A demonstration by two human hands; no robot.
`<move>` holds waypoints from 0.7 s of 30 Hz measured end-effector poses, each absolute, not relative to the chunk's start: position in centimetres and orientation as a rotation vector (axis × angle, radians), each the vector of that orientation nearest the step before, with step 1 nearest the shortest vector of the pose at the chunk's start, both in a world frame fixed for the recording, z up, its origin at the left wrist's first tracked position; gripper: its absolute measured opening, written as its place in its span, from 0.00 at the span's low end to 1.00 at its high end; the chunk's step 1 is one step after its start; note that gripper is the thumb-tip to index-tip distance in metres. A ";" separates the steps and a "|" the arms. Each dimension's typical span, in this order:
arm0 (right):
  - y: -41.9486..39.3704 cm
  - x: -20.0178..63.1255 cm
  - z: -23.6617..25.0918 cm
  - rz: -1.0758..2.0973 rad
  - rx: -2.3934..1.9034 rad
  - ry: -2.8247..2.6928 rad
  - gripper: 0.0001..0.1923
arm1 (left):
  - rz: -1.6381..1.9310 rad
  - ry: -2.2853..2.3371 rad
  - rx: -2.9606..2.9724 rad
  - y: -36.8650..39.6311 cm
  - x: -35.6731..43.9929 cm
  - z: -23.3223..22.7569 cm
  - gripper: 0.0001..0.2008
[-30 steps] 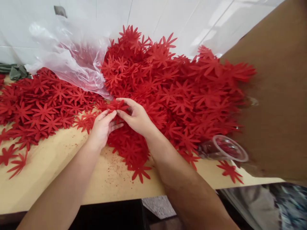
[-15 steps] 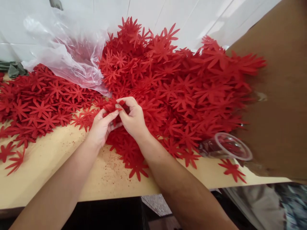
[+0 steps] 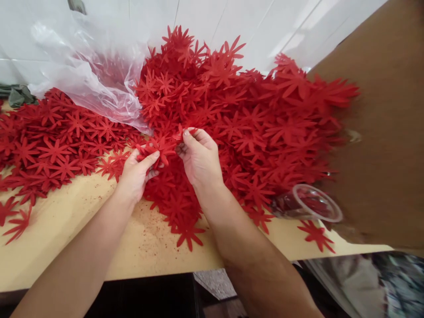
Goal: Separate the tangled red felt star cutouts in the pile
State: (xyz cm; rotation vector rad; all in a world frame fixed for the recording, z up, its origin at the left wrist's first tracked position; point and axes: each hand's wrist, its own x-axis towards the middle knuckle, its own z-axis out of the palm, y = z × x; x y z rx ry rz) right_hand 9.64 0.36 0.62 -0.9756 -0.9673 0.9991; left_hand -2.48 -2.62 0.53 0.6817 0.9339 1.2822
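Observation:
My left hand (image 3: 135, 174) pinches a red fabric-like flower cutout (image 3: 162, 148) with long narrow petals, its thumb lying on top. Just to the right, my right hand (image 3: 203, 159) has thumb and forefinger closed on a small red petal-shaped piece (image 3: 180, 134). Whether that piece joins the flower in my left hand I cannot tell. Both hands hover over the front of a big heap of similar red flowers (image 3: 238, 128), and more lie below them on the table (image 3: 126, 243).
A second pile of red flowers (image 3: 59, 145) spreads on the left. A clear plastic bag (image 3: 109, 88) stands behind it by the white tiled wall (image 3: 258, 26). At the right, a clear plastic cup (image 3: 308, 203) lies tipped beside a brown cardboard panel (image 3: 384, 154). One loose flower (image 3: 316, 235) rests near the table's edge.
My right hand has moved right and slightly up, away from my left hand, with a red piece in its fingertips. The flower in my left hand now shows more fully.

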 end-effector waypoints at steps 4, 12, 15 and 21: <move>0.5 10.5 0.8 0.772 -1.055 -1.108 0.13 | 1.279 0.929 0.690 -2.7 -2.3 0.7 0.13; 1.6 13.7 0.8 0.298 -1.121 -1.365 0.20 | 1.330 0.912 0.682 -2.8 -2.2 0.9 0.13; 0.2 12.4 1.7 0.279 -1.104 -1.484 0.19 | 1.325 0.888 0.692 -2.6 -2.2 0.7 0.16; -0.8 9.6 1.3 0.752 -1.041 -1.625 0.11 | 1.362 0.989 0.755 -2.1 -2.4 -0.1 0.12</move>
